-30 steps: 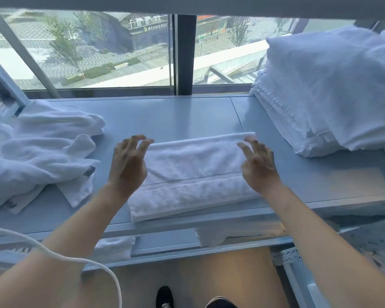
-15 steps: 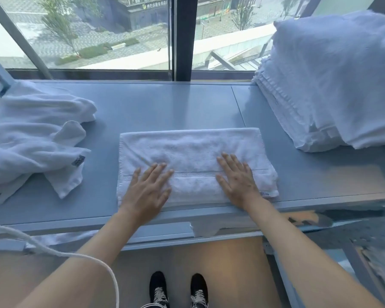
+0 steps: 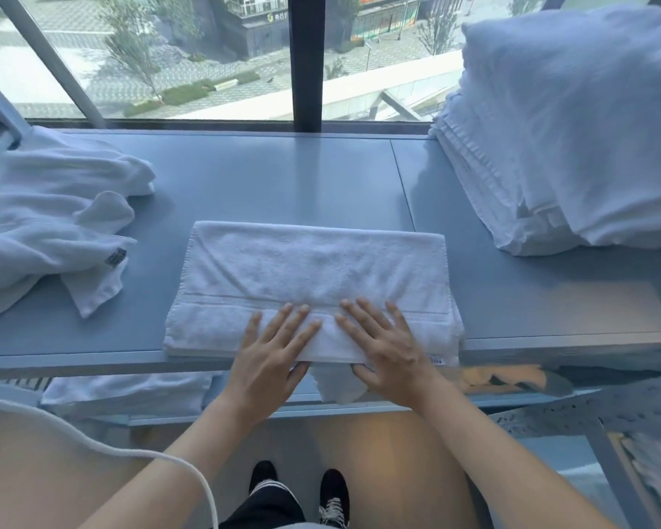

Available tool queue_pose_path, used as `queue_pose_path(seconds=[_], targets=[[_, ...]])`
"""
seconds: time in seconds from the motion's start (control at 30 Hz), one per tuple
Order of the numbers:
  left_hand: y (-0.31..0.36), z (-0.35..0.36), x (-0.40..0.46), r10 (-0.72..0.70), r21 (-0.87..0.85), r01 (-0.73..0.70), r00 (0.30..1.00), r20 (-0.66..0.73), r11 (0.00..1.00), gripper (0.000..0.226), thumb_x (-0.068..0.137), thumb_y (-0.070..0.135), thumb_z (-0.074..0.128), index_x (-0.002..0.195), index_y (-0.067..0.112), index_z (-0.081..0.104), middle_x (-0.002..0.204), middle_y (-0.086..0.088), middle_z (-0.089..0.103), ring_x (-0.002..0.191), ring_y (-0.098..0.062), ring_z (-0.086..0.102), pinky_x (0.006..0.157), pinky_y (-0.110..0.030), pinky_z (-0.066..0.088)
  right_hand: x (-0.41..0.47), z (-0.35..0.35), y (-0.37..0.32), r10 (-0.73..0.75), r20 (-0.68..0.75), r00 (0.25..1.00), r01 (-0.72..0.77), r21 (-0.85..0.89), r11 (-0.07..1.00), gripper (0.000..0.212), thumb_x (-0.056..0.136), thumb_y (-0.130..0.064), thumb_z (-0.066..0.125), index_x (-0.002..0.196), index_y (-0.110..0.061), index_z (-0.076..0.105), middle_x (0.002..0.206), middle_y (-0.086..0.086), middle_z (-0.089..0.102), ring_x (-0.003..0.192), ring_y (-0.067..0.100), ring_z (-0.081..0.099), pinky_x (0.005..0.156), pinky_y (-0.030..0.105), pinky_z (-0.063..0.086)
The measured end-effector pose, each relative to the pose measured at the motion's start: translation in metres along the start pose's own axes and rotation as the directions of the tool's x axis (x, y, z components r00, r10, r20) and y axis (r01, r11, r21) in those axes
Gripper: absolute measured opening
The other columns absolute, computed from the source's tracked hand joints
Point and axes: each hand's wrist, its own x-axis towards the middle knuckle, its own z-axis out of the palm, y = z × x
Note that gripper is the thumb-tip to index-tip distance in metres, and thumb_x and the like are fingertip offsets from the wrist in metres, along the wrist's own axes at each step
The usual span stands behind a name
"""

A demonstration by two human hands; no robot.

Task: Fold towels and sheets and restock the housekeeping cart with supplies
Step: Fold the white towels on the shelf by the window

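A white folded towel [image 3: 313, 273] lies flat on the grey-blue table [image 3: 275, 177], its near edge at the table's front edge. My left hand [image 3: 271, 357] rests palm down on the towel's near middle with straight fingers. Beside it, my right hand [image 3: 386, 345] lies flat on the towel too, fingers spread. The two hands are close together, almost touching. A bit of white cloth [image 3: 336, 383] hangs below the table edge between my wrists.
Crumpled white towels [image 3: 50, 223] lie heaped at the table's left. A tall stack of folded white linen [image 3: 558, 139] stands at the right. More folded towels [image 3: 126, 391] sit on a lower shelf. A window runs behind the table. A white cord [image 3: 104, 448] crosses my left arm.
My hands came down from above the towel onto it, then slid inward along its near part until they lie side by side. The towel now lies flatter and smoother.
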Motion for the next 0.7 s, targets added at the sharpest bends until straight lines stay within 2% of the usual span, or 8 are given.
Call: queue_pose_path(seconds=[0.1, 0.2, 0.3, 0.4, 0.5, 0.53, 0.6, 0.7], targets=[[-0.011, -0.003, -0.004, -0.006, -0.028, 0.004, 0.997, -0.074, 1.0, 0.054, 0.101, 0.034, 0.042, 0.152, 0.02, 0.049, 0.161, -0.003, 0.041, 0.149, -0.028, 0.039, 0.118, -0.057, 0.032, -0.011, -0.012, 0.01, 0.002, -0.038, 0.999, 0.0, 0.066, 0.998, 0.068, 0.088, -0.024, 0.042, 0.155, -0.016, 0.044, 0.165, 0.004, 0.037, 0.152, 0.025, 0.034, 0.12, 0.055, 0.031], [-0.036, -0.008, -0.016, -0.102, -0.047, 0.097, 0.987, -0.127, 0.994, 0.056, 0.094, 0.024, 0.046, 0.149, 0.016, 0.053, 0.159, -0.005, 0.045, 0.146, -0.03, 0.043, 0.118, -0.056, 0.032, -0.03, -0.023, 0.033, 0.039, -0.072, 0.997, -0.033, 0.091, 0.995, 0.074, 0.078, -0.004, 0.04, 0.151, -0.01, 0.051, 0.16, 0.007, 0.044, 0.148, 0.028, 0.042, 0.114, 0.052, 0.041], [-0.065, -0.015, -0.034, -0.191, -0.047, 0.186, 0.968, -0.161, 0.982, 0.063, 0.083, 0.008, 0.055, 0.146, 0.013, 0.056, 0.156, -0.007, 0.048, 0.143, -0.031, 0.047, 0.116, -0.057, 0.035, -0.049, -0.032, 0.054, 0.073, -0.11, 0.991, -0.064, 0.082, 0.995, 0.072, 0.08, 0.0, 0.029, 0.147, -0.007, 0.055, 0.155, 0.009, 0.05, 0.143, 0.029, 0.049, 0.111, 0.051, 0.046], [-0.079, -0.025, -0.04, -0.187, -0.028, 0.185, 0.967, -0.173, 0.982, 0.066, 0.076, -0.001, 0.052, 0.14, 0.01, 0.063, 0.149, -0.009, 0.056, 0.136, -0.032, 0.055, 0.109, -0.055, 0.043, -0.056, -0.038, 0.062, 0.083, -0.152, 0.985, -0.073, 0.07, 0.995, 0.069, 0.079, 0.005, 0.033, 0.141, -0.006, 0.062, 0.147, 0.008, 0.059, 0.134, 0.029, 0.058, 0.108, 0.045, 0.05], [-0.091, -0.044, -0.025, -0.219, -0.039, 0.216, 0.952, -0.211, 0.976, 0.061, 0.074, 0.0, 0.046, 0.129, 0.014, 0.069, 0.13, -0.006, 0.07, 0.115, -0.032, 0.066, 0.093, -0.047, 0.05, -0.04, -0.051, 0.071, 0.145, -0.18, 0.973, -0.125, 0.115, 0.985, 0.063, 0.076, 0.01, 0.046, 0.13, -0.012, 0.068, 0.13, 0.003, 0.07, 0.112, 0.031, 0.07, 0.084, 0.039, 0.058], [-0.096, -0.053, -0.014, -0.244, -0.053, 0.238, 0.946, -0.214, 0.97, 0.058, 0.075, 0.001, 0.046, 0.126, 0.016, 0.07, 0.123, -0.005, 0.072, 0.107, -0.033, 0.068, 0.087, -0.046, 0.053, -0.028, -0.059, 0.078, 0.184, -0.191, 0.964, -0.161, 0.126, 0.979, 0.059, 0.077, 0.011, 0.053, 0.127, -0.016, 0.069, 0.124, 0.0, 0.072, 0.104, 0.031, 0.071, 0.076, 0.037, 0.057], [-0.111, -0.073, 0.021, -0.291, -0.071, 0.283, 0.935, -0.203, 0.957, 0.05, 0.081, 0.001, 0.048, 0.121, 0.019, 0.071, 0.114, -0.007, 0.075, 0.098, -0.037, 0.071, 0.079, -0.047, 0.056, 0.003, -0.079, 0.095, 0.261, -0.22, 0.94, -0.24, 0.12, 0.963, 0.044, 0.083, 0.004, 0.066, 0.117, -0.022, 0.073, 0.112, -0.001, 0.076, 0.096, 0.032, 0.072, 0.071, 0.037, 0.055], [-0.133, -0.11, 0.091, -0.317, -0.052, 0.313, 0.938, -0.141, 0.948, 0.031, 0.093, 0.008, 0.053, 0.114, 0.024, 0.071, 0.108, -0.011, 0.074, 0.096, -0.041, 0.069, 0.077, -0.05, 0.056, 0.062, -0.117, 0.123, 0.329, -0.224, 0.917, -0.318, 0.085, 0.944, 0.006, 0.089, -0.011, 0.071, 0.092, -0.016, 0.073, 0.092, 0.014, 0.075, 0.087, 0.042, 0.07, 0.067, 0.04, 0.051]])
